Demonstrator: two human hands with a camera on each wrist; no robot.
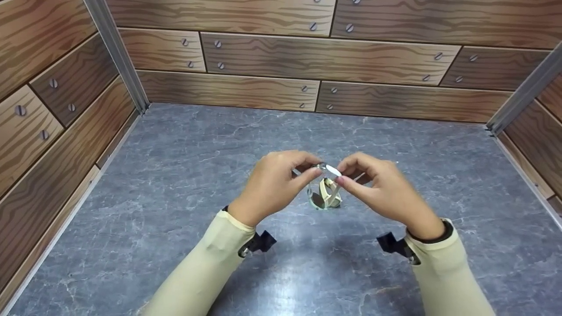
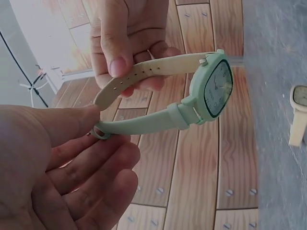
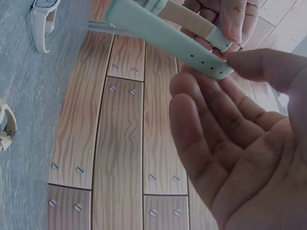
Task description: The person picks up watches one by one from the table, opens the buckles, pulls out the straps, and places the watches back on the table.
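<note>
A mint-green wristwatch (image 2: 218, 88) with a squarish face hangs between my two hands, its strap unfastened. My left hand (image 1: 279, 184) pinches the buckle end of the strap, where the small buckle (image 2: 100, 132) sits by the thumb tip. With thumb and fingers, my right hand (image 1: 386, 188) pinches the other strap end (image 3: 206, 66), which has a row of holes. The two strap ends are close together, with the watch face below them. Beneath, on the tabletop, lies a cream wristwatch (image 1: 336, 202), partly covered by the held one in the head view.
The right wrist view has a white watch (image 3: 44, 21) and another pale watch (image 3: 7, 127) on the grey marbled tabletop (image 1: 197, 145). Wood-patterned panels (image 1: 263, 57) wall in the back and both sides. A black wrist camera mount (image 1: 263, 241) sticks out from the left sleeve.
</note>
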